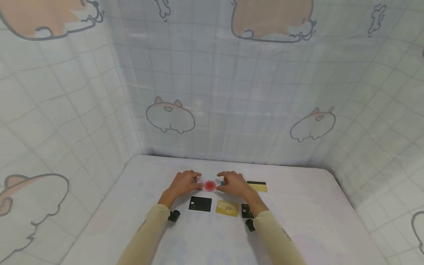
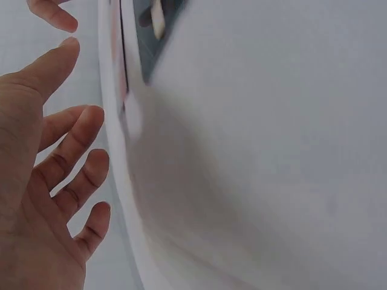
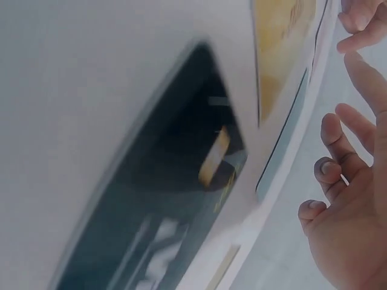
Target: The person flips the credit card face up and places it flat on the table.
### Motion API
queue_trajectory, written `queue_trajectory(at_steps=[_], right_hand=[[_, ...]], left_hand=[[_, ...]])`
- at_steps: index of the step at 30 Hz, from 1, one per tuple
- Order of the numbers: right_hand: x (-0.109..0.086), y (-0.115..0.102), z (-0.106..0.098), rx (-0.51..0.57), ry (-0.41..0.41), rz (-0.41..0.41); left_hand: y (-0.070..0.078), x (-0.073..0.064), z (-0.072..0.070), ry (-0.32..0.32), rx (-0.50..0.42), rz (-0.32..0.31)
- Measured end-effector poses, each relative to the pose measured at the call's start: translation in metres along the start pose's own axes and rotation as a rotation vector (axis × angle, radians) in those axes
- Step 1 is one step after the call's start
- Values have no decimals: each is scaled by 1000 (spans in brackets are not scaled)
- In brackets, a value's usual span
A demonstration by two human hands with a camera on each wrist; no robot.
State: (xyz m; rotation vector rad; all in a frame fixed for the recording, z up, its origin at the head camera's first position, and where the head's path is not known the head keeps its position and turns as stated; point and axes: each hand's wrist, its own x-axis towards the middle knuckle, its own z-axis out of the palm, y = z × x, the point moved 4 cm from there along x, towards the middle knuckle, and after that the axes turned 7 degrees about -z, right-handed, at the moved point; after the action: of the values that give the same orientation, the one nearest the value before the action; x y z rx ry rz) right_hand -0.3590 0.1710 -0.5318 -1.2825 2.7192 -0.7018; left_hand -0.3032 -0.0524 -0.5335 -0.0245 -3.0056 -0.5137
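My left hand [image 1: 186, 183] is at the left end of a pale card with a red round patch [image 1: 210, 186]. At its other end is my right hand [image 1: 234, 184]. Both have loosely bent fingers, and nothing shows between thumb and fingers in either the left hand [image 2: 42, 163] or the right hand [image 3: 351, 175] in the wrist views. A teal card [image 1: 223, 183] is mostly hidden behind the right hand. Nearer me lie a black VIP card [image 1: 200, 204], a gold card [image 1: 227, 208] and another black card [image 3: 181, 157], which the right forearm partly covers in the head view.
Right of the right hand lies a yellow card with a dark stripe [image 1: 257, 187]. The cards lie on a white-covered table [image 1: 304, 221]. A gridded curtain with dog drawings [image 1: 215, 92] stands behind it and along both sides. Small black devices [image 1: 173, 215] sit at the wrists.
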Motion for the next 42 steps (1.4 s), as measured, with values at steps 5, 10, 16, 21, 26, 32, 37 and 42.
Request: queue_trajectory(at_steps=[5, 10, 16, 21, 26, 32, 37, 42], right_hand=[[-16, 13, -13, 13, 24, 30], [-33, 29, -26, -9, 36, 78], [-53, 44, -34, -9, 45, 156], [-70, 53, -34, -35, 72, 190], [-90, 56, -36, -95, 58, 235], [-109, 57, -46, -116, 31, 252], [-125, 66, -50, -109, 14, 288], [-140, 74, -51, -64, -15, 317]], left_hand=[[16, 4, 2, 1, 20, 21], [34, 6, 4, 11, 16, 84], [55, 2, 7, -7, 14, 115], [74, -4, 18, -28, 65, 143], [92, -12, 23, -39, 70, 187], [107, -19, 23, -60, 88, 177], [122, -24, 26, -102, 103, 180], [134, -28, 31, -146, 114, 160]])
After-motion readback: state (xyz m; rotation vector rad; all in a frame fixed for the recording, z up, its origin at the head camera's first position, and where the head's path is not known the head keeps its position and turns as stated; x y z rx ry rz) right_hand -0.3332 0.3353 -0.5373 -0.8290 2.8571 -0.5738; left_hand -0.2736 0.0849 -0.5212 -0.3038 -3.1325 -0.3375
